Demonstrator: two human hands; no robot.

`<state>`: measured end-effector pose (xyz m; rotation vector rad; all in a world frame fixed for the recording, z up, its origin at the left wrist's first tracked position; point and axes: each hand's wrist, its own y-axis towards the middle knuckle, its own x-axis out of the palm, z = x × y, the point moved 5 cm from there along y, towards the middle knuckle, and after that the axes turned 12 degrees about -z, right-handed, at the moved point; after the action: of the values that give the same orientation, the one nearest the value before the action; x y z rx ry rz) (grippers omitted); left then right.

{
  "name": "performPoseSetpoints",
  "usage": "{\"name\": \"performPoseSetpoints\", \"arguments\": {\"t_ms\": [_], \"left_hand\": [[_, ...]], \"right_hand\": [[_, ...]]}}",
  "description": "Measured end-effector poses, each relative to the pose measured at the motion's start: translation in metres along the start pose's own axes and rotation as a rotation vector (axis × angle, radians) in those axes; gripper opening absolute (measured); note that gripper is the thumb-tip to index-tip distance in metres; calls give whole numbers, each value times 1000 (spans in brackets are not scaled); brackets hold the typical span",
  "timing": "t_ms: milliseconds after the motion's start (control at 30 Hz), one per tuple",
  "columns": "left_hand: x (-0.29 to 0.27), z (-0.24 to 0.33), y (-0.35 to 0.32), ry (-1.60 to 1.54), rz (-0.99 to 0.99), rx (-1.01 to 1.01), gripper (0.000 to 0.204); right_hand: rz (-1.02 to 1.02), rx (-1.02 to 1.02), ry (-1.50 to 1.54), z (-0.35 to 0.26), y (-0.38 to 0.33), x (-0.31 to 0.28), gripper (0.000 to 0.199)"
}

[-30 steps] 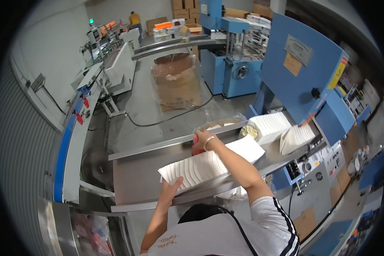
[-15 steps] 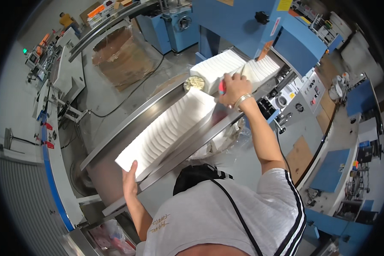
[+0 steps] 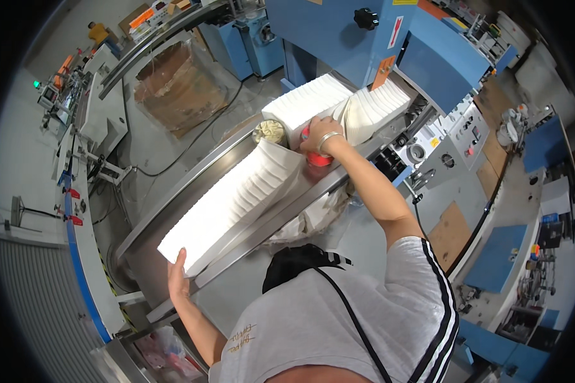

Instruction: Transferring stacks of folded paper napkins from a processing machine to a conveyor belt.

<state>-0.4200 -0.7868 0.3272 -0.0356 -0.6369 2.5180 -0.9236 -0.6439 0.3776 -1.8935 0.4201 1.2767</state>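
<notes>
A long white row of folded paper sheets [image 3: 233, 204] lies on the steel tabletop [image 3: 300, 204], its long axis running diagonally from the near left up toward the far right, where it ends against the blue machine [image 3: 377, 45]. The left hand [image 3: 177, 281] is pressed flat against the near-left end of the row, fingers extended along the end face and thumb beside it, so the grip there is an open palm pushing or bracing, not a closed hold. The right hand [image 3: 319, 134] sits at the far-right end, its palm over the top of the row where it meets a further white stack [image 3: 313, 102] and a fanned bundle of sheets [image 3: 374, 105] lying at the mouth of the machine; a wristband shows on that wrist. Under the right hand is something red [image 3: 316, 158], but whether the fingers are closed round it or only laid over it cannot be told. The row thus lies between the two hands, held end to end, with the left hand at the near end and the right hand at the far end, nearest the machine. Just beside the right hand, on its left, stands a small round tub of pale stuff [image 3: 269, 132]. A cardboard box lined with clear plastic [image 3: 179, 86] stands on the floor far beyond the tabletop.
</notes>
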Motion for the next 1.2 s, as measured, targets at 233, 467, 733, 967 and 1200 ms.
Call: {"name": "performPoseSetpoints", "arguments": {"t_ms": [233,467,733,967,1200], "left_hand": [[-9,-3,2,88,35,-12,78],[-12,-6,-1,46,35,-36,76],[-21,-13,2,7,15,-14,76],[3,9,4,18,-67,-24,79],[-17,13,-3,131,-122,-22,91]], "right_hand": [[-10,180,-52,34,-9,-18,79],[67,151,11,36,1,-9,78],[392,-157,-172,20,-8,-12,44],[-286,-468,494,-27,26,39,73],[-775,-561,470,-107,-46,71,95]]}}
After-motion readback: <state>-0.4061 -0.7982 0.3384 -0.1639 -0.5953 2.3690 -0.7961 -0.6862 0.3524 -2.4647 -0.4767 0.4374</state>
